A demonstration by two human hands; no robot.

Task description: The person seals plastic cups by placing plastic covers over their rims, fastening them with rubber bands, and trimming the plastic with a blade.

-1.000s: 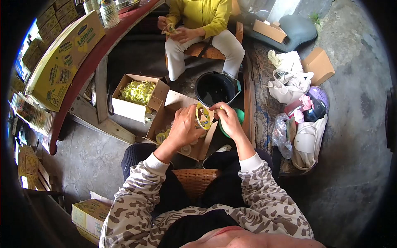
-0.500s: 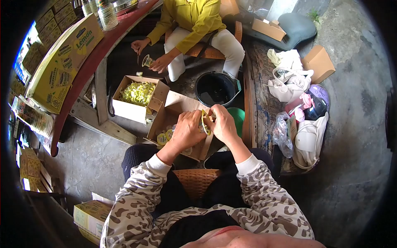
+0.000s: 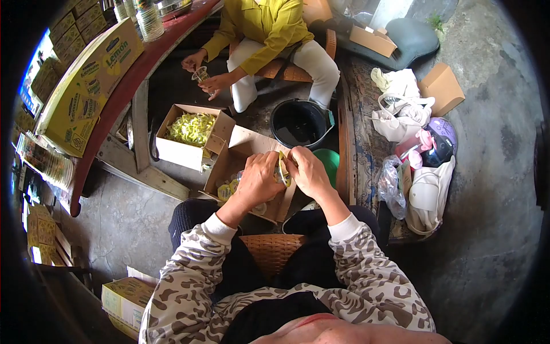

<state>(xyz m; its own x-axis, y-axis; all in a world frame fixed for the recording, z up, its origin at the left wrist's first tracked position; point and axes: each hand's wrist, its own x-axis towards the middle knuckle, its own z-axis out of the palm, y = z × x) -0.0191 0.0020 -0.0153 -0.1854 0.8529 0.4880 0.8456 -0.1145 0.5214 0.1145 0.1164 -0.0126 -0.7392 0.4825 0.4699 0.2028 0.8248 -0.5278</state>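
A plastic cup with a yellow lid film (image 3: 282, 165) is held tilted on its side between my hands, above an open cardboard box. My left hand (image 3: 259, 179) wraps round the cup's body, which is mostly hidden behind the fingers. At the lid's rim, the fingers of my right hand (image 3: 307, 173) are closed against the edge; whether they pinch the film or the rim cannot be made out. Several cups with yellow lids (image 3: 227, 189) lie in the cardboard box (image 3: 243, 139) below.
Opposite sits a person in a yellow shirt (image 3: 269, 26), holding a clear cup (image 3: 200, 74). Between us stand a box of yellow-green strips (image 3: 191, 128), a black bucket (image 3: 298, 123) and a green basin (image 3: 327, 163). A red-edged table (image 3: 103, 123) curves along the left; bags (image 3: 432, 195) lie right.
The other person's hands have come together at the cup, and a small piece that was falling above the strip box is gone. My hands have barely shifted.
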